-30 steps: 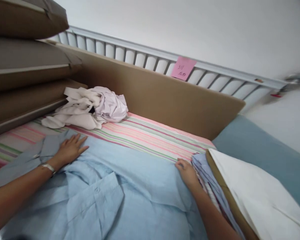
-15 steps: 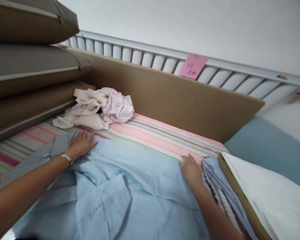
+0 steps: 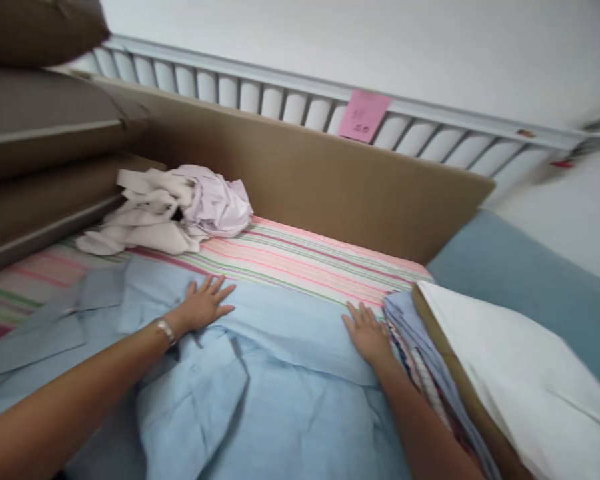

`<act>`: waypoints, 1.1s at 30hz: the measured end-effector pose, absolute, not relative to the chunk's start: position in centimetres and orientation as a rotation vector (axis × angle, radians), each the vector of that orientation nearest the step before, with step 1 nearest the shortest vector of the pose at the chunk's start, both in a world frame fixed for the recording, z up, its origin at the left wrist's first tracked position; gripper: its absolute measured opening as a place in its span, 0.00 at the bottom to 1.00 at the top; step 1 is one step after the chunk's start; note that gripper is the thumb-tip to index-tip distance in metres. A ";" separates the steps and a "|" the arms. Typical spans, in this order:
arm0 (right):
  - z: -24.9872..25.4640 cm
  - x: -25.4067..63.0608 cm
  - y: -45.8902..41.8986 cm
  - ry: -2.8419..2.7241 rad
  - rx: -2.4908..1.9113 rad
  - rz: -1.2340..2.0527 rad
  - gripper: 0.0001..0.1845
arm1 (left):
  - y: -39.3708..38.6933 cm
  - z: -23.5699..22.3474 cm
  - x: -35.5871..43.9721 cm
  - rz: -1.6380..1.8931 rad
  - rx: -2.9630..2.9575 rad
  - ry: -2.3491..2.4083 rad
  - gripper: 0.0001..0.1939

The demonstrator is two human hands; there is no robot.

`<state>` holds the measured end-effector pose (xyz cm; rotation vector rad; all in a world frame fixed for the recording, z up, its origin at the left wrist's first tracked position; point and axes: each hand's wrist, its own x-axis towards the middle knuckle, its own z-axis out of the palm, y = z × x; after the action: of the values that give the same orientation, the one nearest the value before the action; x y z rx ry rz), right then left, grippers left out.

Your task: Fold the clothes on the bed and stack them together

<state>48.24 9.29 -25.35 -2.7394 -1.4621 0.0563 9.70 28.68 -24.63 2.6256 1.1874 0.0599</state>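
A light blue shirt (image 3: pixel 300 393) lies spread over a striped cloth (image 3: pixel 300 257), with one buttoned sleeve folded across its front. My left hand (image 3: pixel 204 305) rests flat on the shirt's far part, fingers spread, a silver bracelet at the wrist. My right hand (image 3: pixel 367 331) lies on the shirt's far right edge with its fingers apart. Close beside the right hand is a stack of folded clothes (image 3: pixel 430 373), a white piece on top. Both hands press on the fabric without gripping it.
A crumpled heap of pale clothes (image 3: pixel 180 210) sits at the back left. Stacked brown-grey cushions (image 3: pixel 45 153) rise on the left. A brown board (image 3: pixel 300 173) stands along the back before a white slatted rail (image 3: pixel 220 87) bearing a pink note (image 3: pixel 364 115). Blue-grey surface (image 3: pixel 520 260) at right.
My left hand has slid right along the shirt, away from the collar end. My right hand stays near the right edge. The camera view has shifted slightly.
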 end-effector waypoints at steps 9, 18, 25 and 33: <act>-19.8 36.7 6.4 -1.402 -2.178 0.029 0.31 | 19.3 -18.6 2.3 0.484 2.436 1.167 0.24; -20.5 23.2 2.5 -1.431 -1.669 0.575 0.24 | 10.0 -21.0 0.9 0.290 2.142 1.557 0.30; -20.7 24.4 1.5 -1.376 -1.634 0.604 0.27 | 13.3 -14.9 -0.9 0.468 2.106 1.477 0.06; -21.3 27.3 2.7 -1.298 -1.793 0.739 0.34 | 18.9 0.8 -3.3 1.288 2.126 1.363 0.14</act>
<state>27.25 2.72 -21.31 -1.7929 -1.2984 0.7389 -3.33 18.92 0.79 2.1262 1.3629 1.2882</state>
